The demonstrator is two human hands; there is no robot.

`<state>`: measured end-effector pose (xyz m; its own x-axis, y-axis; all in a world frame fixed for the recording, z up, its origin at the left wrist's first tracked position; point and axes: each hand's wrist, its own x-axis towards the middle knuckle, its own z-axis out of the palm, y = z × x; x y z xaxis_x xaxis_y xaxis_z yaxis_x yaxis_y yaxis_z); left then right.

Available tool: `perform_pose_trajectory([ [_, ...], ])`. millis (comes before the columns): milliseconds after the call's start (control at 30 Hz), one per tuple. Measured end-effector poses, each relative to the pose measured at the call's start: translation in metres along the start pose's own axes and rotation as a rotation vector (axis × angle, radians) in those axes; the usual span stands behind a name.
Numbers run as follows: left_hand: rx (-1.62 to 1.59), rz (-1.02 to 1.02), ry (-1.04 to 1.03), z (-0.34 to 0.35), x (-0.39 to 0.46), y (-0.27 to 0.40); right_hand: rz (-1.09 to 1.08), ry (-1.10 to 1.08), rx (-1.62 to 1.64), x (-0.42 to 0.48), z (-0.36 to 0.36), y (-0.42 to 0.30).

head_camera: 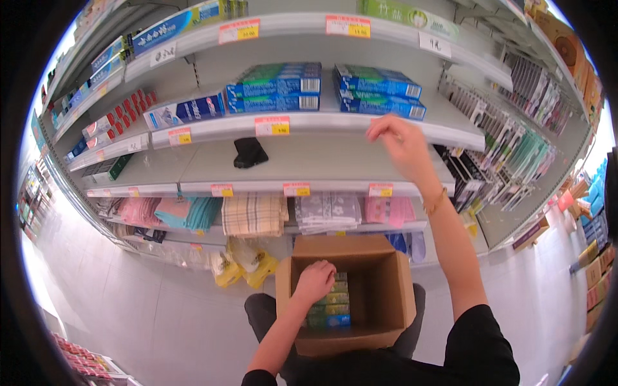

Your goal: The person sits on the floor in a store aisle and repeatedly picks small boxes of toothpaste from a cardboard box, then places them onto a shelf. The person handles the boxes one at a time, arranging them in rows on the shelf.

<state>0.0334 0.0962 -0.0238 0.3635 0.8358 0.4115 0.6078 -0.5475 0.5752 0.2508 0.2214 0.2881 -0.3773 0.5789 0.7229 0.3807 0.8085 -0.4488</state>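
Observation:
An open cardboard box stands between my knees with its flaps folded out. Inside it, along the left side, is a row of green, yellow and blue cartons. My left hand reaches over the box's left part with fingers curled down at these cartons; whether it grips one is hidden. Raised and slightly blurred, my right hand hangs before the edge of the middle shelf with loosely bent fingers and nothing seen in them. Just behind it sits a stack of blue-green toothpaste boxes, beside a wider similar stack.
A black object lies on the shelf below. Folded towels fill a lower shelf, with yellow plastic bags near the floor. Hanging toothbrush packs line the right side. The top shelf juts out above.

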Motion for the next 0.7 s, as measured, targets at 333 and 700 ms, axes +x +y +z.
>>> perform_pose_trajectory([
  [333, 0.322, -0.161, -0.353, 0.004, -0.020, -0.016, 0.517, -1.059, 0.200, -0.186, 0.155, 0.046],
  [700, 0.329, -0.330, -0.645, 0.005, -0.013, -0.009, 0.959, -0.935, -0.059, -0.404, 0.253, 0.131],
])
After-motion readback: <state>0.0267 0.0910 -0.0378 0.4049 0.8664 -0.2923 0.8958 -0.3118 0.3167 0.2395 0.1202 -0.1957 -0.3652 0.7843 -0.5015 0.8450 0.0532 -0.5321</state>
